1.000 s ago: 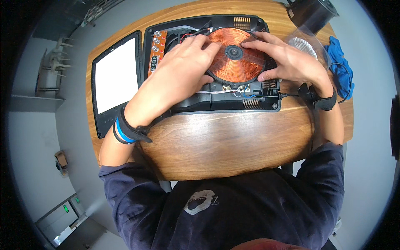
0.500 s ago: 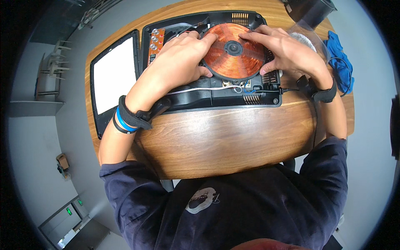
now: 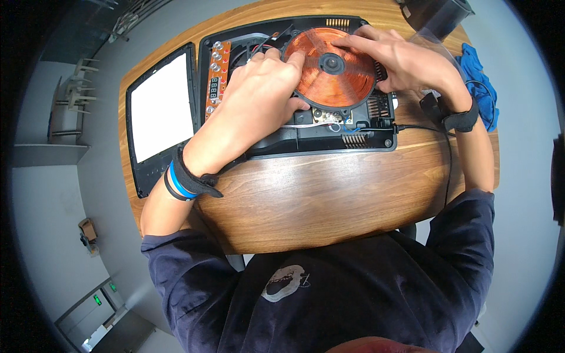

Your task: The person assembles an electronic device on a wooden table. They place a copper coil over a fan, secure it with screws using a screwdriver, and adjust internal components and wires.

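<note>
A round copper induction coil (image 3: 318,82) with a black hub sits over the far right part of an opened black cooker housing (image 3: 276,147). My left hand (image 3: 262,88) grips the coil's left rim, its thumb at the near left edge and a finger on the windings. From the right, my right hand (image 3: 403,62) holds the coil, fingers resting on its far right face and thumb at the side rim. Beneath the near edge, part of a circuit board with thin wires (image 3: 329,116) shows. An orange control board (image 3: 215,76) with a small display lies left of my left hand.
A black-framed white panel (image 3: 162,106) lies left of the housing. A black cord (image 3: 424,126) leaves the housing's right side. Blue cloth (image 3: 479,85) and a dark container (image 3: 435,15) are at the table's far right. The wooden table's (image 3: 318,206) curved edge is near my body.
The coil has shifted slightly away from me and tilted a little. My left hand has moved slightly right and nearer, uncovering more of the control board and its display.
</note>
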The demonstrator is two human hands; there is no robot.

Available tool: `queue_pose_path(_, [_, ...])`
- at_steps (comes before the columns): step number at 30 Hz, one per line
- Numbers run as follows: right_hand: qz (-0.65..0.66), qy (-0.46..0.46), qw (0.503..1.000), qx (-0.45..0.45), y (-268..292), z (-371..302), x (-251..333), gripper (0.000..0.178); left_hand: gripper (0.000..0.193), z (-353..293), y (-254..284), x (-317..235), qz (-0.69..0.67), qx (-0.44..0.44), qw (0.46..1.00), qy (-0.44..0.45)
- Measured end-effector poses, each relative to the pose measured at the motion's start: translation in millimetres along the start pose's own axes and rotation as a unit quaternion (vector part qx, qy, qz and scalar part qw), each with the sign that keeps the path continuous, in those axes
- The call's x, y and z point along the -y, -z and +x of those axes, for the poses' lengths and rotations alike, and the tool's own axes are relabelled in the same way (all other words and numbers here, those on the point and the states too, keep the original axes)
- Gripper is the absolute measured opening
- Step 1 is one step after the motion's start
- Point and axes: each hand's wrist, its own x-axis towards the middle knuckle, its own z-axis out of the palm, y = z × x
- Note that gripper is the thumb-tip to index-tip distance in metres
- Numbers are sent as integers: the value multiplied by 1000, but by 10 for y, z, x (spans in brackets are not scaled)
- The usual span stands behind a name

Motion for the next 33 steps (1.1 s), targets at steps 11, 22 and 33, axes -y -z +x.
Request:
queue_pose_path(11, [-75, 63, 995, 10, 0, 187, -311, 121, 77, 27, -96, -111, 12, 9, 1000, -3])
queue_pose_path(22, [35, -23, 987, 156, 257, 453, -75, 111, 72, 37, -108, -201, 43, -17, 999, -15])
queue_pose_path(33, [31, 33, 998, 46, -32, 332, -279, 116, 63, 4, -127, -211, 19, 14, 1000, 1])
